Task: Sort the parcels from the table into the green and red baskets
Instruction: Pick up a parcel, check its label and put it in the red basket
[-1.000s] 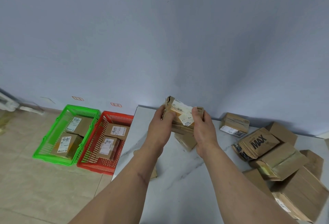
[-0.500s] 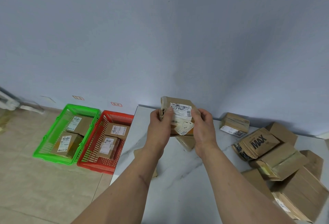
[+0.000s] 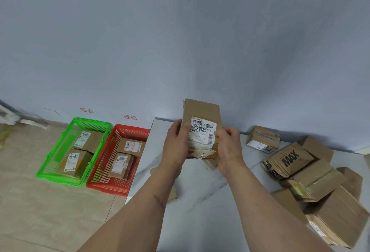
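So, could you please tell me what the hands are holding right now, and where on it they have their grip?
Both hold one cardboard parcel upright above the table: the left hand grips its left edge, the right hand its lower right edge beside the shipping label.

**Location: parcel-sorting corner of a plain indoor room**

A bare blue-grey wall (image 3: pixel 180 41) meets a beige tiled floor (image 3: pixel 40 211). A white marble-patterned table (image 3: pixel 200 201) carries a heap of cardboard parcels (image 3: pixel 320 191) with shipping labels. A green basket (image 3: pixel 60 175) and a red basket (image 3: pixel 104 185) stand side by side on the floor, each below a small wall tag (image 3: pixel 130 117).
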